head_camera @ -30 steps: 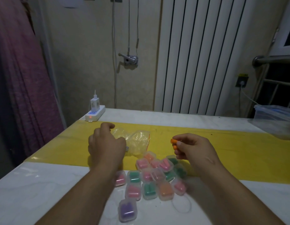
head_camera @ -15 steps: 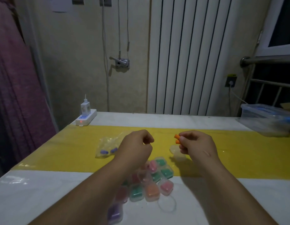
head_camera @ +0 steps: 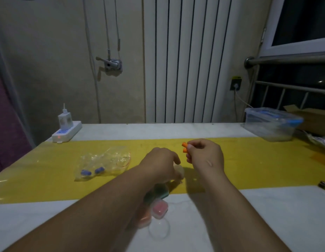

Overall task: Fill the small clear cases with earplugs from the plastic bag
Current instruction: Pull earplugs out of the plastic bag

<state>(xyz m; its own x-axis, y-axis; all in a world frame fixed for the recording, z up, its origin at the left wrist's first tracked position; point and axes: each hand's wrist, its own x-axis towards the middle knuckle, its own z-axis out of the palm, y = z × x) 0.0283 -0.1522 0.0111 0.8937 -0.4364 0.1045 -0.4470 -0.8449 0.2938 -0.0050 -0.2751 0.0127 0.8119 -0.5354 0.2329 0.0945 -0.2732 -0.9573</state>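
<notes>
**Orange earplugs pinched over the yellow strip**

At the far left of the table, towards its back edge, a white power strip lies with a charger plugged into it. To its right, in the left-middle of the frame, the plastic bag lies crumpled on the yellow strip that runs across the table. Two blue earplugs sit side by side in the bag's lower left corner.

Near the centre, the left hand reaches down onto the yellow strip. Its knuckles are up and its fingers bend over a pale clear case that shows at the fingertips. The picture is blurred here, so I cannot tell whether the fingers grip the case.

Under the left forearm, on the white table in the lower middle, lies a cluster of filled cases. A green, a pink and an orange one can be made out, and the arm hides the rest. Just below them lies a colourless clear piece, too faint to tell whether it is a case or a lid.

Right of centre, the right hand is held above the strip with its fingers curled. It pinches two orange earplugs, which stick out to the left, one above the other.

At the far right a clear storage box stands at the table's back edge. A small yellow-green object lies at the frame's right border.
</notes>
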